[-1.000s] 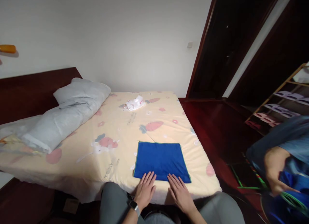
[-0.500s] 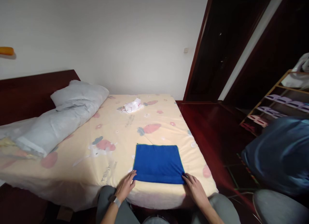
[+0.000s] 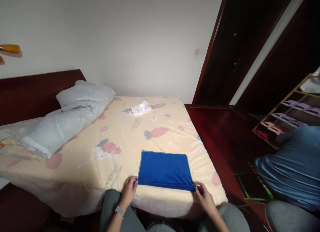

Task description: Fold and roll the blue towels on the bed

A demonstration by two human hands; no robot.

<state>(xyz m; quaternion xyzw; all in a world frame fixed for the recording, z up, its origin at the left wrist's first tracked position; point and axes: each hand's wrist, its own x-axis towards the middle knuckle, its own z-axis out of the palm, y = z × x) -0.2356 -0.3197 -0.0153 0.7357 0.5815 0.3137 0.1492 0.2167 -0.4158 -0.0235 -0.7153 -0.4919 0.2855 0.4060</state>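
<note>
A blue cloth (image 3: 163, 168) with a green stitched edge lies spread on the bed near its front edge. Its near edge is turned up into a narrow roll or fold. My left hand (image 3: 130, 189) pinches the near left corner between thumb and fingers. At the near right corner, my right hand (image 3: 203, 194) grips the cloth's folded end the same way. The bed sheet (image 3: 95, 172) beneath is pale yellow with a carrot and rabbit print.
A crumpled white plastic bag (image 3: 140, 108) rests farther back on the bed. Grey bedding (image 3: 72, 115) lies along the left by the dark headboard (image 3: 40, 88). On the right are a shoe rack (image 3: 297, 105) with slippers and a person in a blue top (image 3: 292, 165).
The cloth's near edge has been turned up into a narrow strip, and my right hand has shifted slightly right. The person in blue has moved a little, and my view has turned slightly left.
</note>
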